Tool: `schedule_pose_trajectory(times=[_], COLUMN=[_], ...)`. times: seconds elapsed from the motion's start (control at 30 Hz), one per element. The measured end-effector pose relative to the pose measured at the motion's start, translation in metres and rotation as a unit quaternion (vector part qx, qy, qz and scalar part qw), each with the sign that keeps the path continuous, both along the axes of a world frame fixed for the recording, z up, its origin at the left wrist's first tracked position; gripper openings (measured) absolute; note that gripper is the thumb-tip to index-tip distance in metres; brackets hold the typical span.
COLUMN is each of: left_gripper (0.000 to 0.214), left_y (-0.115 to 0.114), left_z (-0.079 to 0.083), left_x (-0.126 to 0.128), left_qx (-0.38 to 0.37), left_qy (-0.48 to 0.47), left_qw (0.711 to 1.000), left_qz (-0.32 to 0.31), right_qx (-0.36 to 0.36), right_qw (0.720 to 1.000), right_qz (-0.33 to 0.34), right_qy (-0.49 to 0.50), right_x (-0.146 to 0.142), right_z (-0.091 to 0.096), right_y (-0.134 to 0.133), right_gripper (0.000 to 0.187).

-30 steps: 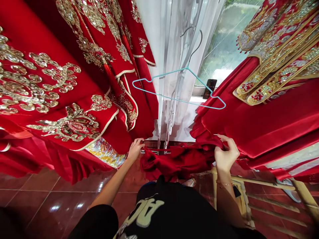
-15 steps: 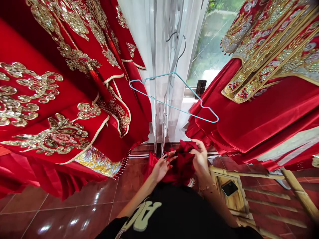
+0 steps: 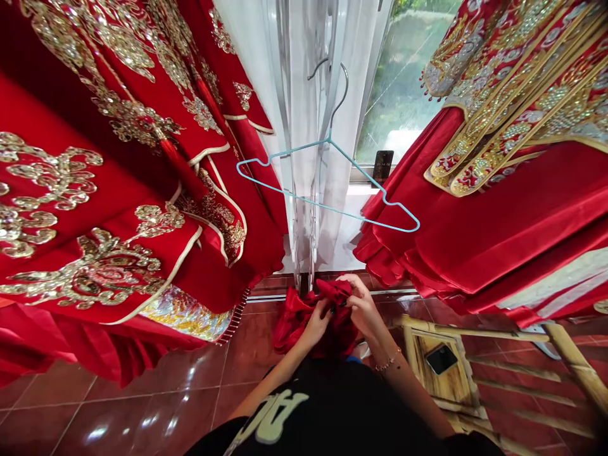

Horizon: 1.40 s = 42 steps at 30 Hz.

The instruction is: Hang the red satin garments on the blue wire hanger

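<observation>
A bunched red cloth garment [image 3: 293,323] hangs low in front of me, above the tiled floor. My left hand [image 3: 319,320] is closed on a fold of it, the fingertips partly hidden in the cloth. Close beside it, my right hand [image 3: 361,305] pinches the same garment near its upper edge. The two hands almost meet at the middle of the fabric. Above them hangs a light blue hanger [image 3: 327,208] with a metal hook, and nothing is on it.
Red gowns with gold beading hang on the left [image 3: 156,253] and right [image 3: 513,209]. A dark phone [image 3: 382,167] stands at the window sill. Another phone [image 3: 441,360] lies on a bamboo chair [image 3: 430,327] at the right. White curtains [image 3: 354,95] hang behind the hanger.
My hands have come closer together, the left moving right and the right moving left. Both have closed on the red garment. The left fingers were more spread before.
</observation>
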<state>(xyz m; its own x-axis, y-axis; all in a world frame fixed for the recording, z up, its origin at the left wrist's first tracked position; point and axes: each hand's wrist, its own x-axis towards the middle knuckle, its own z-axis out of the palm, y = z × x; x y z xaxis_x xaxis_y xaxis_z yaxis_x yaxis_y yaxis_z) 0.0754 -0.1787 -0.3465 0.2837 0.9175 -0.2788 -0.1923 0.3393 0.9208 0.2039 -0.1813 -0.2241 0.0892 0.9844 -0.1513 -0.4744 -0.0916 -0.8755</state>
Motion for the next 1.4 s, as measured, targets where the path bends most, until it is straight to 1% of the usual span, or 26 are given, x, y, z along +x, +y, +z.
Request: schedule_pose_trajectory(times=[0.07, 0.13, 0.27, 0.33, 0.4, 0.47, 0.6, 0.73, 0.8, 0.83, 0.9, 1.0, 1.03, 1.1, 1.17, 1.2, 1.27, 1.33, 1.4], left_gripper=[0.032, 0.037, 0.051, 0.052, 0.049, 0.044, 0.032, 0.034, 0.037, 0.04, 0.044, 0.048, 0.049, 0.049, 0.048, 0.047, 0.045, 0.041, 0.038], left_y=[0.002, 0.004, 0.006, 0.009, 0.012, 0.013, 0.012, 0.013, 0.015, 0.016, 0.019, 0.019, 0.017, 0.013, 0.008, 0.006, 0.004, 0.003, 0.003], left_z=[0.005, 0.012, 0.028, 0.035, 0.041, 0.045, 0.047, 0.049, 0.05, 0.051, 0.051, 0.049, 0.047, 0.044, 0.042, 0.041, 0.04, 0.038, 0.036], left_x=[0.003, 0.004, -0.005, -0.011, -0.013, -0.009, 0.004, 0.001, -0.004, -0.006, -0.01, -0.015, -0.016, -0.017, -0.017, -0.016, -0.017, -0.02, -0.023], left_qx=[0.0, -0.002, -0.006, -0.007, -0.005, -0.003, -0.013, -0.048, -0.061, -0.064, -0.062, -0.058, -0.059, -0.058, -0.053, -0.046, -0.03, -0.015, -0.008], left_qy=[-0.005, -0.017, -0.049, -0.049, -0.042, -0.036, -0.029, -0.028, -0.036, -0.042, -0.056, -0.074, -0.076, -0.074, -0.066, -0.061, -0.051, -0.043, -0.034], left_qw=[1.0, 1.0, 0.998, 0.998, 0.999, 0.999, 0.998, 0.993, 0.991, 0.992, 0.995, 0.995, 0.993, 0.99, 0.989, 0.989, 0.989, 0.987, 0.987], left_qz=[-0.012, -0.008, 0.035, 0.039, 0.026, 0.004, -0.046, -0.103, -0.11, -0.102, -0.06, 0.037, 0.066, 0.104, 0.12, 0.124, 0.136, 0.151, 0.154], right_qx=[-0.004, -0.002, 0.011, 0.008, -0.003, -0.012, 0.005, 0.033, 0.044, 0.044, 0.033, 0.021, 0.019, 0.013, 0.001, -0.005, -0.019, -0.029, -0.028], right_qw=[1.0, 1.0, 1.0, 0.999, 0.999, 0.999, 0.998, 0.997, 0.997, 0.997, 0.998, 0.995, 0.994, 0.993, 0.994, 0.996, 0.993, 0.978, 0.967], right_qz=[0.007, 0.003, -0.019, -0.036, -0.044, -0.032, -0.007, 0.003, 0.011, 0.013, -0.003, -0.066, -0.076, -0.07, -0.062, -0.072, -0.114, -0.163, -0.189], right_qy=[0.007, 0.003, -0.019, -0.021, 0.0, 0.028, 0.06, 0.073, 0.065, 0.06, 0.054, 0.069, 0.08, 0.097, 0.086, 0.056, -0.035, -0.124, -0.169], right_x=[0.001, 0.004, 0.018, 0.025, 0.027, 0.025, 0.012, 0.005, 0.007, 0.009, 0.016, 0.025, 0.027, 0.027, 0.022, 0.019, 0.017, 0.021, 0.032], right_z=[0.0, 0.0, 0.001, 0.003, 0.003, 0.002, -0.002, -0.004, -0.006, -0.007, -0.011, -0.021, -0.026, -0.038, -0.053, -0.06, -0.074, -0.083, -0.088], right_y=[0.001, 0.002, 0.0, -0.002, -0.005, -0.007, -0.007, -0.006, -0.006, -0.006, -0.003, 0.002, 0.003, 0.003, 0.002, 0.002, 0.003, 0.006, 0.011], right_gripper=[0.042, 0.042, 0.04, 0.04, 0.04, 0.042, 0.042, 0.036, 0.036, 0.036, 0.036, 0.028, 0.027, 0.029, 0.033, 0.033, 0.031, 0.027, 0.023])
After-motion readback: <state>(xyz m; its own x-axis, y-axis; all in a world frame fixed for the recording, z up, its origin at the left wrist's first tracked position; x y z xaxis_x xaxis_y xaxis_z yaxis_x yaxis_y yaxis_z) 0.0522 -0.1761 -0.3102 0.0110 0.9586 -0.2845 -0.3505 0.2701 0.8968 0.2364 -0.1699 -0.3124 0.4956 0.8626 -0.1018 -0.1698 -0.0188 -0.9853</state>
